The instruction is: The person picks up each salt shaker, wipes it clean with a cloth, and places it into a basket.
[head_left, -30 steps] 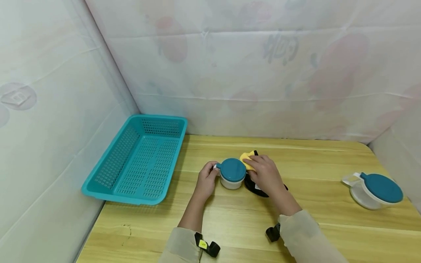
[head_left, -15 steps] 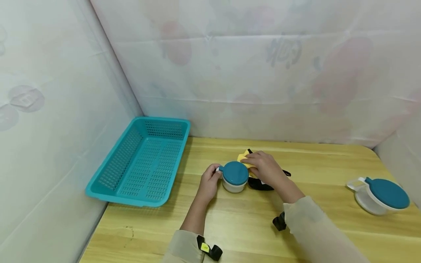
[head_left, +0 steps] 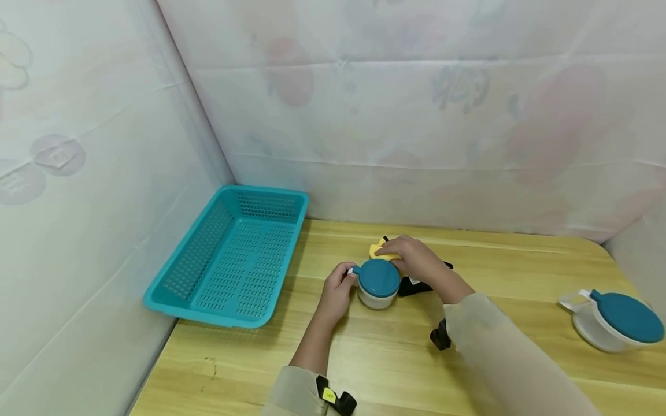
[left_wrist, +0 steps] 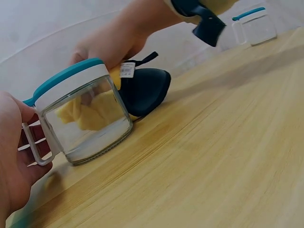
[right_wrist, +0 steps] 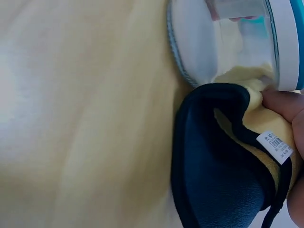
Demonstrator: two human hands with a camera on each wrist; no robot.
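1. Jar (head_left: 378, 286): stands upright on the table (head_left: 385, 364), near its middle, between the two hands. The body is clear glass; the blue lid (head_left: 380, 277) is on.
2. Handle (left_wrist: 32, 145): white, on the jar's left side, pointing toward the left hand (head_left: 335, 292).
3. Left hand: fingers curled round the handle, thumb near its upper end.
4. Cloth (head_left: 382, 252): yellow on one face, dark on the other, bunched against the jar's right side. A white label (right_wrist: 274, 147) hangs from it.
5. Right hand (head_left: 413, 263): closed on the cloth, gripping it at the jar's wall. Some fingertips are hidden, so their exact placement cannot be told.
6. Basket (head_left: 250, 260): blue-green, perforated, at the table's left, well apart from the jar.
7. Second jar (head_left: 616, 323): same type, upright at the table's right, blue lid on.
8. Backdrop (head_left: 395, 115): pale printed fabric behind the table.
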